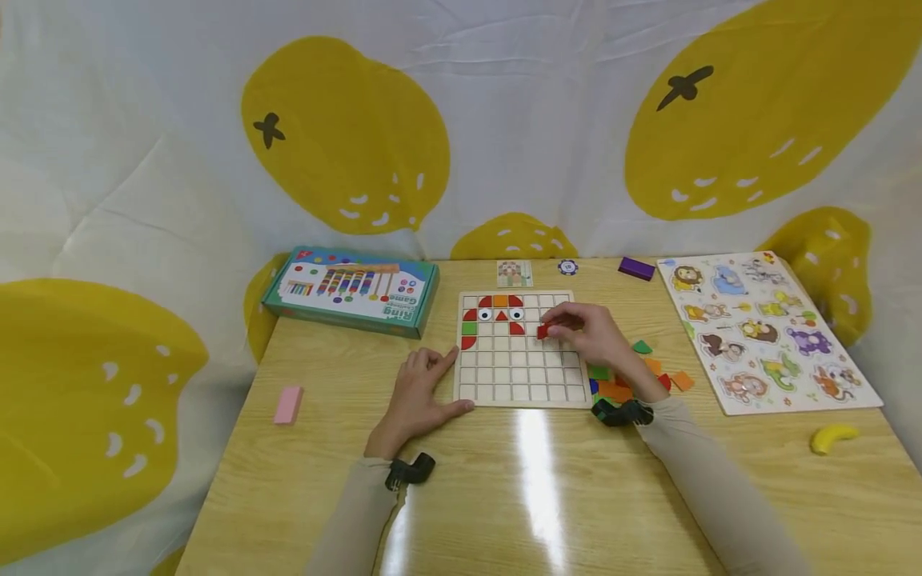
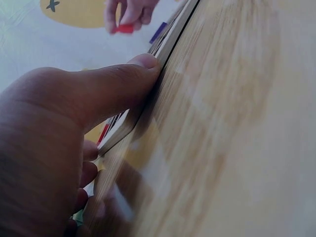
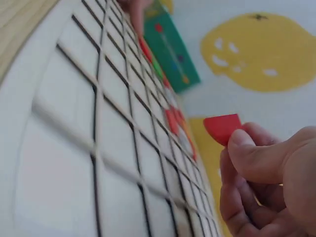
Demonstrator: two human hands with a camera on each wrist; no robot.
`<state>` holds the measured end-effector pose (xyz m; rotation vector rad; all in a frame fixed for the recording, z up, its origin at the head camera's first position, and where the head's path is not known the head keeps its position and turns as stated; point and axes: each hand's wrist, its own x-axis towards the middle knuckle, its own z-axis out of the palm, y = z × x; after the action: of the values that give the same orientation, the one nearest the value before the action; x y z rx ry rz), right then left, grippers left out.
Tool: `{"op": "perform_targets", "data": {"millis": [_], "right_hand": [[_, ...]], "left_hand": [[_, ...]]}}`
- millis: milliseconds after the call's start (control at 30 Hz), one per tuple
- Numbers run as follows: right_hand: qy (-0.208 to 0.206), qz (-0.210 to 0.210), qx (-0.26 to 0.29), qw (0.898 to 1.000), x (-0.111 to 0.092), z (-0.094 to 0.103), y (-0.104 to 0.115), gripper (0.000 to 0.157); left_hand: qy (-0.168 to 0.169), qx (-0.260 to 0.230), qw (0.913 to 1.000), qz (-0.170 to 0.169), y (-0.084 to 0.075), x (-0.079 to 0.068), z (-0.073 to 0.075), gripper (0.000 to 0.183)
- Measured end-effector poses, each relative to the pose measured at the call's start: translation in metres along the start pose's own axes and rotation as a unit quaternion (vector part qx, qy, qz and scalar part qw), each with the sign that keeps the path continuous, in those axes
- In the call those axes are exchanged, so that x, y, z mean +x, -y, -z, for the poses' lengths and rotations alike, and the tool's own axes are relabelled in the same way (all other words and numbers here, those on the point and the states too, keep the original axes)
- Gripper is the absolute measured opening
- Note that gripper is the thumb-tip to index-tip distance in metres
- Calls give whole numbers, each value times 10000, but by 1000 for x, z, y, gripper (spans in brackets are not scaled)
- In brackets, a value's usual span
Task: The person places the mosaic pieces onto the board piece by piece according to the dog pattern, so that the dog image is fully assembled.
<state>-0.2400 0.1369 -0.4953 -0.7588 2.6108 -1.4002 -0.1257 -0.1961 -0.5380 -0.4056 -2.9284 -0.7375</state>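
A square wooden grid board [image 1: 520,373] lies on the table, with several coloured tiles set in its upper left cells: red quarter-rounds, orange and green squares and two eye tiles. My left hand [image 1: 420,394] rests at the board's lower left corner, thumb along the near edge and index fingertip at the left side. Above the board's right half, my right hand [image 1: 592,330] pinches a red quarter-round tile [image 3: 221,127] between thumb and fingers. In the right wrist view, the tile is raised off the grid with its curved side down.
Loose coloured tiles [image 1: 614,391] are heaped right of the board, partly under the right wrist. A pattern card [image 1: 515,274] and a chip [image 1: 567,268] lie behind it. A boxed game [image 1: 353,292], pink block [image 1: 288,405], purple block [image 1: 637,269], animal puzzle [image 1: 767,336] and banana [image 1: 833,438] lie around.
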Motion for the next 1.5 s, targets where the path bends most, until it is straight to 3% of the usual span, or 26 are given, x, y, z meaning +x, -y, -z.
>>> {"op": "perform_targets", "data": {"millis": [133,300,467,1033,1167,1300,1400,1500], "right_hand": [[303,83,-332,9990,15,-27,3,7],[189,325,-700,9968,21,-42,5,8],[111,518,-864,9948,18,-42,7,14],[-153,696,-999,9924,15,-46,6,7],[-135,687,-935,9932,5,-30,3,11],[-163,232,-1056,9940,-20,10,0,16],[80,-92,-1367,9905,-42,40,-4,22],[413,-281,-1526,9870,-58,52,-13,30]], "left_hand": [[68,-10,10000,-18,1,1,-2,98],[62,-35,10000,28,2,0,0,98],[2,1,10000,-18,-1,2,1,97],[-67,15,9999,-76,0,2,-6,97],[-52,-7,10000,-83,-1,3,-8,97],[-31,45,10000,-69,-4,3,-8,97],[-22,107,9999,-4,-4,2,-6,97],[-35,125,9999,79,-2,0,-2,96]]}}
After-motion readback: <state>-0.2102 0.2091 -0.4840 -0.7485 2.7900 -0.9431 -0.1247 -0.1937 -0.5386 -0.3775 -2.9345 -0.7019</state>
